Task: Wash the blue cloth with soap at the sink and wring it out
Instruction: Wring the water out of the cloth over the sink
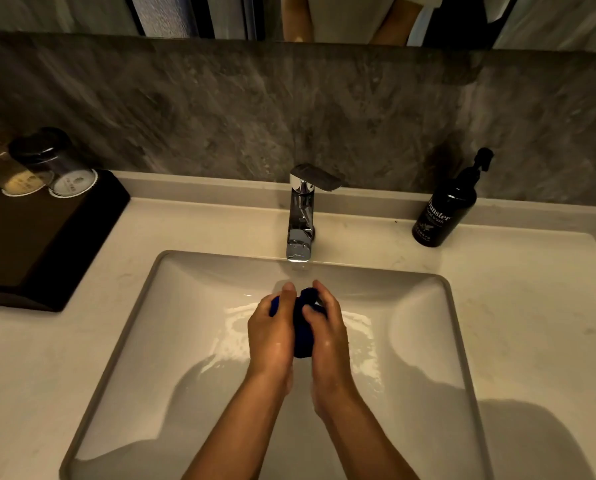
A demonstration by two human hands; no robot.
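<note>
The blue cloth [303, 336] is bunched into a dark wad between my two hands, over the middle of the white sink basin [172, 327]. My left hand [270, 332] grips its left side and my right hand [326, 330] grips its right side, fingers curled over the top. Both hands look wet. Most of the cloth is hidden by my fingers. The chrome tap [301, 216] stands just behind my hands; whether water runs from it I cannot tell. A black hand wash pump bottle [445, 209] stands on the counter at the back right.
A dark tray [47, 237] at the left holds two upturned glasses [57, 164] with paper caps. Pale counter [531, 306] surrounds the basin. A grey stone splashback and a mirror edge rise behind. The basin floor is wet and shiny.
</note>
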